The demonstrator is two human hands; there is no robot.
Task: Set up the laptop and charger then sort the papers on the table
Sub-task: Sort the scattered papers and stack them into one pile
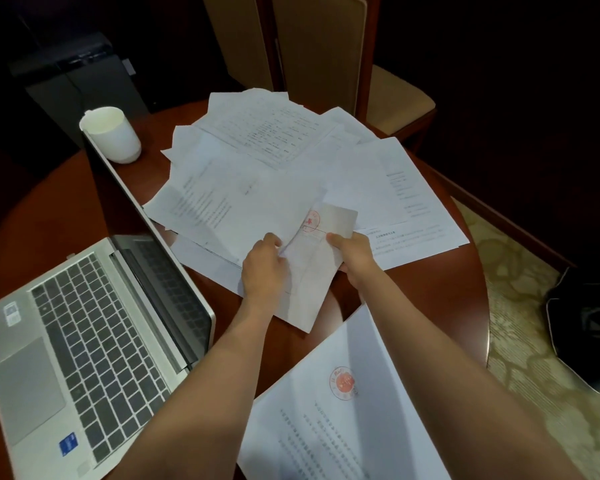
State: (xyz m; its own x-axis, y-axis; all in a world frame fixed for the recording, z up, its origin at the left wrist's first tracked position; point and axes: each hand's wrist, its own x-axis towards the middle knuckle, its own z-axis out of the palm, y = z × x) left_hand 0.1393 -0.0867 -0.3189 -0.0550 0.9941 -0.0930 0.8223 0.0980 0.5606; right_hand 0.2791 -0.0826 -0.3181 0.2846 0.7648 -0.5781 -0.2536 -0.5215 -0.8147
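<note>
The round wooden worktop (458, 282) carried an open laptop (84, 341) at the near left, with no charger visible. A loose spread of papers (257, 161) lay fanned across the far middle, and one stamped sheet (343, 410) sat apart at the near right. A white cup (113, 133) stood far left. Both hands met on a folded stamped sheet (312, 271) at the spread's near edge, its long axis running near to far: the left hand (262, 268) pinched its left edge, the right hand (354, 254) gripped its right edge. The separate sheet lay nearer the right arm, probably the sorted pile
</note>
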